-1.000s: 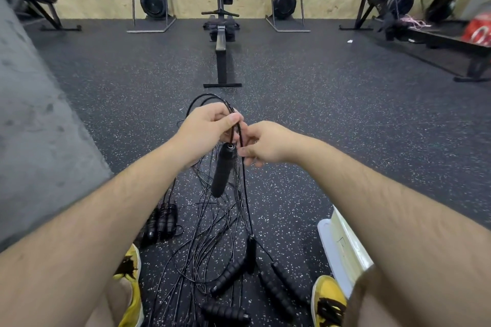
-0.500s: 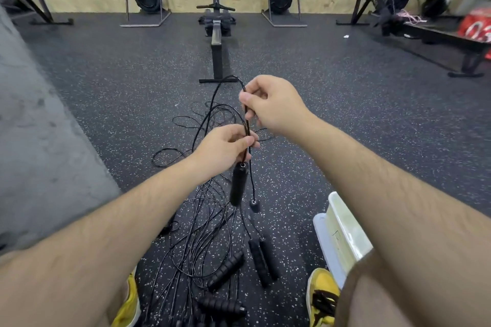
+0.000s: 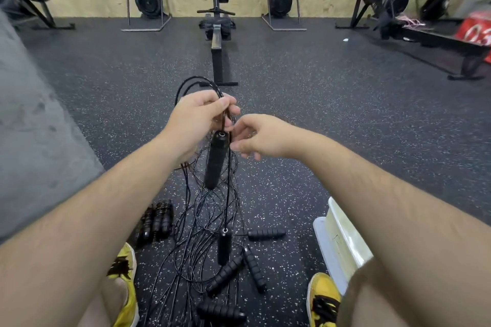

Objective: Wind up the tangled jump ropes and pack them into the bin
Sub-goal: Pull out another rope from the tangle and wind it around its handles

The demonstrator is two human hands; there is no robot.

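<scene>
My left hand [image 3: 198, 117] pinches several loops of thin black jump rope cord [image 3: 198, 82] that arch above its knuckles. A smooth black handle [image 3: 216, 159] hangs straight down from that grip. My right hand [image 3: 259, 138] hovers just right of the handle, fingers loosely curled, and whether it touches the cord is unclear. A second smooth handle [image 3: 224, 247] dangles lower on a strand. Below lies a tangle of black cords [image 3: 204, 220] with ribbed foam handles [image 3: 225, 272] scattered on the floor. A white bin [image 3: 342, 236] stands at the lower right, partly hidden by my right arm.
A bundle of ribbed handles [image 3: 156, 220] lies left of the tangle. My yellow shoes [image 3: 125, 268] flank it. A rowing machine rail [image 3: 218, 61] runs ahead. A grey block [image 3: 34, 127] rises at left, and gym machines line the far wall.
My right hand came down from above my left hand to its right side. My left hand rose with the cord loops and handle. The second handle now hangs lower.
</scene>
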